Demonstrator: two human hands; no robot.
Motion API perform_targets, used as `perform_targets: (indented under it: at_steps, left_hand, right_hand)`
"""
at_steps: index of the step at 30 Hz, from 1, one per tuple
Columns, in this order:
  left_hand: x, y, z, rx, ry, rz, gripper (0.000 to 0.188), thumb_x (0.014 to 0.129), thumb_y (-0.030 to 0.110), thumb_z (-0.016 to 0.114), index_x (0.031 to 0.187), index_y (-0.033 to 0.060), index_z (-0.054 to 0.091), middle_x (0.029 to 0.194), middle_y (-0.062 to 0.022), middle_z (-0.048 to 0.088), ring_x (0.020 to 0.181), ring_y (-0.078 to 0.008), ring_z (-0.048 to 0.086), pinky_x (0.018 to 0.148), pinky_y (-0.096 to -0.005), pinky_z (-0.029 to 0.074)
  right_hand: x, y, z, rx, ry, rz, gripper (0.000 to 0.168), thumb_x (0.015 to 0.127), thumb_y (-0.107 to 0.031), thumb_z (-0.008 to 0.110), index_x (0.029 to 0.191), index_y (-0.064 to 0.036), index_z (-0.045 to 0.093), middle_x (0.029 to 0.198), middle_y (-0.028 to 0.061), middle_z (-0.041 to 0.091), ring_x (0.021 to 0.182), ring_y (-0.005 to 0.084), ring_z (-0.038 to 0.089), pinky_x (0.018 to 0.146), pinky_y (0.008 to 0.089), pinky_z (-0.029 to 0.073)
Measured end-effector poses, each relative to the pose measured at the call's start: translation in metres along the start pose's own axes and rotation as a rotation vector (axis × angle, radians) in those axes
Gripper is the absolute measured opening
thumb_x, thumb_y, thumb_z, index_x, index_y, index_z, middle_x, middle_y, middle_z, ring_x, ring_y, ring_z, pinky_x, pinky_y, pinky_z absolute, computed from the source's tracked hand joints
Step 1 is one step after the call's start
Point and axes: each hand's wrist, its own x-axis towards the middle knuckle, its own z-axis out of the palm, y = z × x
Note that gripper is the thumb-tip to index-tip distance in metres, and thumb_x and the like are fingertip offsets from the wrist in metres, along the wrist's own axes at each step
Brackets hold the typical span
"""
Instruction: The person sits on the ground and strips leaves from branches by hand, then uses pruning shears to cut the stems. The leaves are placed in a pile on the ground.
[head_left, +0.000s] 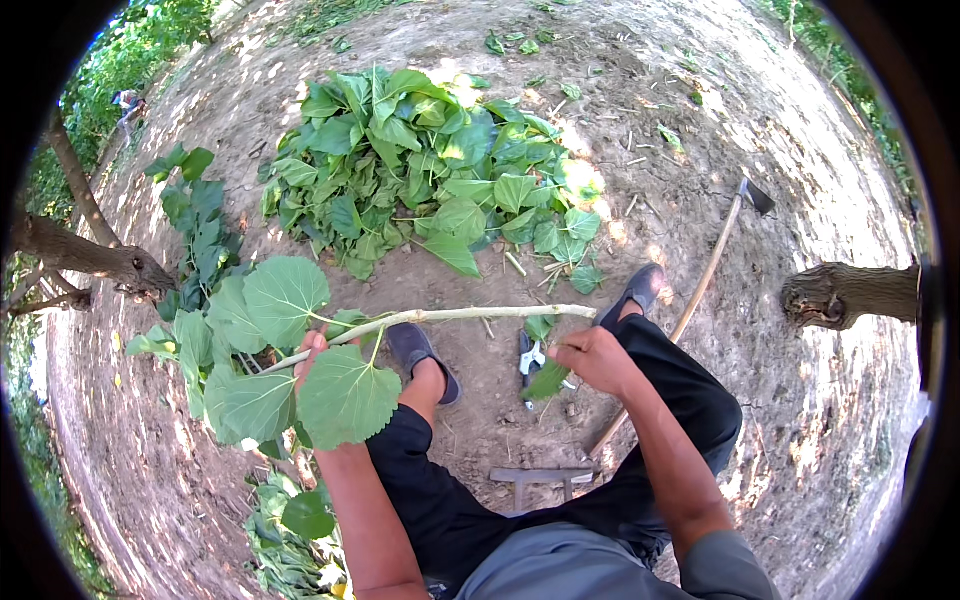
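Observation:
My left hand (311, 354) grips a leafy branch (465, 313) whose bare pale end reaches right, over my shoes. Broad green leaves (349, 394) still grow along its left part and cover some of my fingers. With curled fingers, my right hand (596, 358) holds a plucked green leaf (547, 380) below the branch's bare end. Partly under that leaf, pruning shears (531, 356) lie on the soil between my feet. Beyond the branch is a large heap of picked leaves (427, 157).
A long-handled hoe (709, 274) lies to my right, near a tree trunk (851, 295). More leafy branches (199, 232) and a cut tree limb (97, 255) are at left. Leaves (289, 532) lie beside my left leg. A person (129, 103) is far off at upper left.

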Motion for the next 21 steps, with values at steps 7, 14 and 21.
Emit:
perform_targets:
  at_steps: [7,14,21]
  left_hand:
    - [0.010,-0.022,-0.029,-0.049,-0.017,0.042,0.014,0.091,0.010,0.060,0.105,0.0056,0.060,0.090,-0.0069,0.062,0.075,-0.0159,0.061,0.080,-0.0289,0.052]
    - [-0.001,-0.008,0.009,-0.121,-0.095,-0.036,0.011,0.088,0.007,0.063,0.098,0.0050,0.059,0.088,-0.0092,0.064,0.068,-0.0215,0.064,0.062,-0.0299,0.055]
    - [-0.009,-0.008,0.026,-0.074,0.052,-0.091,0.020,0.083,0.004,0.067,0.098,0.0068,0.054,0.090,-0.0114,0.065,0.068,-0.0224,0.064,0.055,-0.0339,0.054]
  right_hand:
    - [0.056,0.081,-0.035,0.007,0.503,0.068,0.030,0.086,-0.020,0.059,0.106,0.002,0.064,0.086,0.0237,0.066,0.077,0.0338,0.065,0.071,0.0400,0.049]
    - [0.027,-0.051,-0.067,0.055,0.368,0.074,0.037,0.090,-0.024,0.058,0.114,0.004,0.061,0.097,0.0178,0.067,0.094,0.0243,0.063,0.086,0.0332,0.048]
    - [0.012,-0.063,0.052,-0.134,0.001,-0.212,0.046,0.087,-0.043,0.061,0.093,0.003,0.062,0.080,0.0221,0.062,0.074,0.0390,0.059,0.067,0.0407,0.046]
